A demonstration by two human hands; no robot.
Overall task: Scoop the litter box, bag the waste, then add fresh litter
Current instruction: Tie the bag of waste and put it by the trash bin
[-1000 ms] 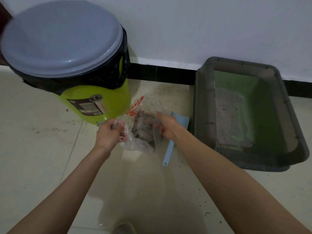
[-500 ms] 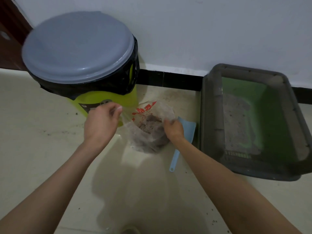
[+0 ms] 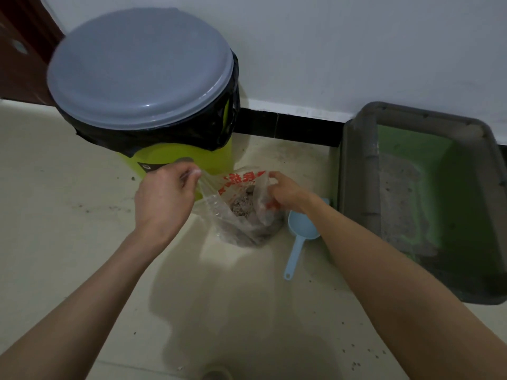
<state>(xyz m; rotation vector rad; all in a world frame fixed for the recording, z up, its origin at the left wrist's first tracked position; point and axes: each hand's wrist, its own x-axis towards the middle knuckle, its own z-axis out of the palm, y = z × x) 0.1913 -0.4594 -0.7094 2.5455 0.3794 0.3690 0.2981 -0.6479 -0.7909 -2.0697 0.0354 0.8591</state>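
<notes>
A clear plastic bag [image 3: 241,215] with red print sits on the floor, holding grey clumped litter waste. My left hand [image 3: 164,198] pinches the bag's left edge near the bin. My right hand [image 3: 285,192] grips the bag's right edge, so the mouth is held apart. A light blue scoop [image 3: 300,234] lies on the floor just right of the bag, handle toward me. The grey litter box [image 3: 356,171] with a green inside stands at the right, with a thin patch of grey litter [image 3: 397,198] along its left half.
A lime-green bin [image 3: 181,157] with a grey lid [image 3: 140,67] and black liner stands against the white wall, just behind the bag. Litter grains are scattered on the pale tiled floor. A dark door edge [image 3: 19,56] shows at the far left.
Both hands have risen with the bag's edges and pulled its mouth wider. My left hand moved left toward the bin; my right hand shifted from the bag's side to its upper right edge.
</notes>
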